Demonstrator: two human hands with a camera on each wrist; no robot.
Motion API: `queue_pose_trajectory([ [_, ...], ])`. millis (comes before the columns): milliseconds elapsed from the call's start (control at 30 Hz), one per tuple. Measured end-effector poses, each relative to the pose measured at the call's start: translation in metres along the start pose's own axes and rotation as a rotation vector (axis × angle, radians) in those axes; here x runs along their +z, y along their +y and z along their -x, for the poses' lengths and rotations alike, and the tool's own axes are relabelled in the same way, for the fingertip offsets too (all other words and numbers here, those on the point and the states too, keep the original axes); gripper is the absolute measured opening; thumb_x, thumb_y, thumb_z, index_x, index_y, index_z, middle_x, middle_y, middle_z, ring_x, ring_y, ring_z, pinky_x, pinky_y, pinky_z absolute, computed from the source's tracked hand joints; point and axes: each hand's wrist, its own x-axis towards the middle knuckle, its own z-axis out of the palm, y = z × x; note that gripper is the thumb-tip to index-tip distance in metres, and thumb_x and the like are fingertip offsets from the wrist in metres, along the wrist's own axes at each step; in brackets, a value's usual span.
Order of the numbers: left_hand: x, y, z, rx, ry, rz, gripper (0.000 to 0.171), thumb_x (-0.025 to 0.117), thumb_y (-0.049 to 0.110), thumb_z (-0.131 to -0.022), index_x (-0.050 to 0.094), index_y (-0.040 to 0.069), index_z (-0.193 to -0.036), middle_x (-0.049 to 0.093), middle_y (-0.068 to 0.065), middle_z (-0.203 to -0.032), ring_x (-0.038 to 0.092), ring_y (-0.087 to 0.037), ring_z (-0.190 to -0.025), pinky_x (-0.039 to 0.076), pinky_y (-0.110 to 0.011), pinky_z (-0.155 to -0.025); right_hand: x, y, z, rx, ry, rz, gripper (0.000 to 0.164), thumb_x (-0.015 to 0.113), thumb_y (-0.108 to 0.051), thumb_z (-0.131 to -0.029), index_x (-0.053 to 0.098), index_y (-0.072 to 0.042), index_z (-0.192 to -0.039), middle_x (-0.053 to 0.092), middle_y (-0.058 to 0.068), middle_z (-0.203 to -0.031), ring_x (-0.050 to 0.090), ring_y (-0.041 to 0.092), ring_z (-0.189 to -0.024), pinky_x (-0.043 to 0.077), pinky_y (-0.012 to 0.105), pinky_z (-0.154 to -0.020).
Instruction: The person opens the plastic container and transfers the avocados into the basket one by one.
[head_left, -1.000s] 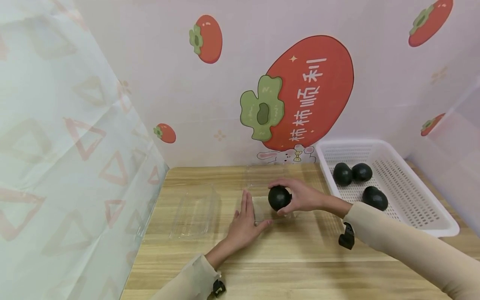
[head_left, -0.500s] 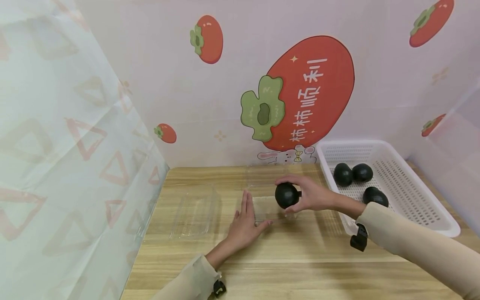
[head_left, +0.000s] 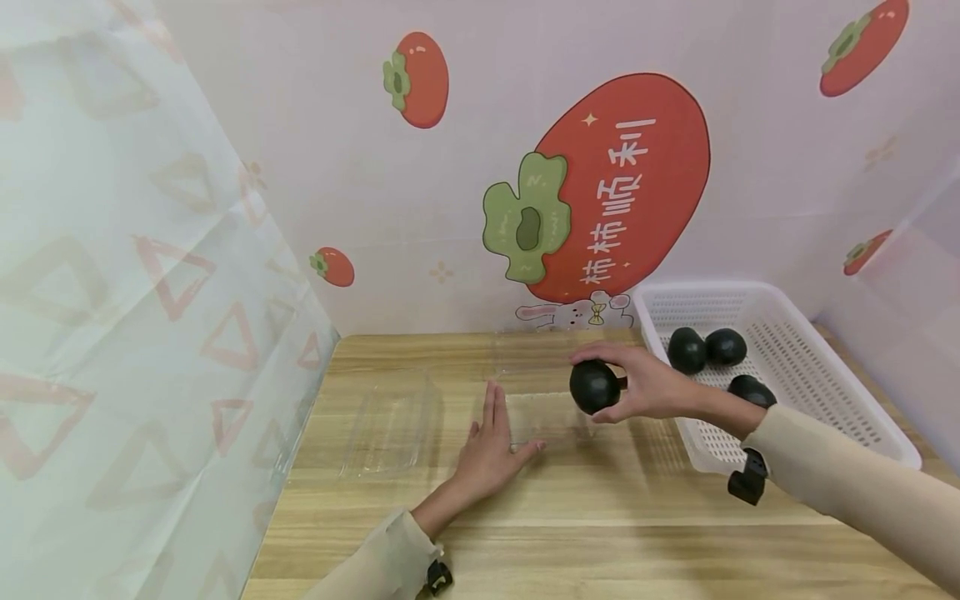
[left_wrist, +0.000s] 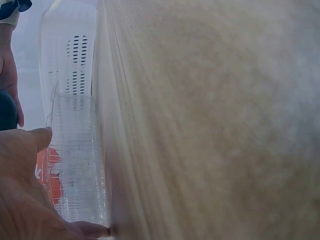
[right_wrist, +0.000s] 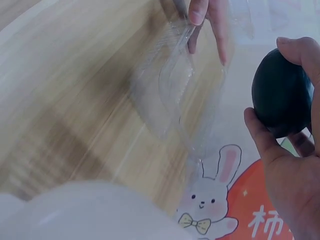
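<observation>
My right hand point(head_left: 643, 385) grips a dark green avocado point(head_left: 595, 387) between thumb and fingers, raised at the right end of a clear plastic clamshell box point(head_left: 543, 417). In the right wrist view the avocado point(right_wrist: 281, 95) looks smooth and oval, apart from the box point(right_wrist: 162, 85). The box lies open, its clear lid point(head_left: 528, 350) toward the wall. At its left end my left hand point(head_left: 487, 454) rests with fingers straight and thumb spread along the near side. In the left wrist view, thumb and fingers of the left hand point(left_wrist: 25, 185) frame the box point(left_wrist: 77, 160).
To the right stands a white perforated basket point(head_left: 840, 417) holding 3 more avocados point(head_left: 725, 347); the right forearm partly covers one. A second clear plastic box point(head_left: 386, 429) lies on the wooden table point(head_left: 525, 542) at left. A printed wall covering point(head_left: 420, 208) closes the back.
My right hand has moved right and slightly up with the avocado, from over the box toward the basket. The left hand and the boxes have stayed in place.
</observation>
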Motion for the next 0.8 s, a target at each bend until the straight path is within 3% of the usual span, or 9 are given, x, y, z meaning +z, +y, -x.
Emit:
queue_pose_trajectory([
  [367, 0.001, -0.001, -0.001, 0.005, 0.001, -0.001, 0.113, 0.066, 0.059, -0.1, -0.002, 0.001, -0.169, -0.007, -0.018, -0.177, 0.048, -0.045, -0.144, 0.026, -0.067, -0.122, -0.016, 0.003, 0.012, 0.019, 0.027, 0.016, 0.075, 0.099, -0.03, -0.075, 0.063, -0.024, -0.141, 0.062, 0.006, -0.145, 0.06, 0.029, -0.123, 0.063, 0.041, -0.085],
  [567, 0.001, -0.002, 0.0, 0.015, -0.001, 0.005, 0.113, 0.066, 0.059, -0.1, -0.002, 0.0, -0.169, -0.008, -0.019, -0.177, 0.055, -0.047, -0.138, 0.027, -0.068, -0.122, -0.025, 0.005, 0.017, -0.012, 0.04, 0.046, 0.076, 0.099, -0.029, -0.075, 0.063, -0.022, -0.141, 0.062, 0.006, -0.145, 0.062, 0.024, -0.118, 0.062, 0.032, -0.081],
  [800, 0.001, -0.001, 0.0, 0.017, 0.002, 0.005, 0.113, 0.066, 0.059, -0.1, -0.001, -0.001, -0.169, -0.007, -0.019, -0.177, 0.058, -0.047, -0.134, 0.027, -0.068, -0.122, -0.038, 0.008, 0.023, -0.011, 0.069, 0.107, 0.076, 0.1, -0.026, -0.073, 0.064, -0.02, -0.14, 0.064, 0.007, -0.144, 0.064, 0.021, -0.113, 0.061, 0.031, -0.078],
])
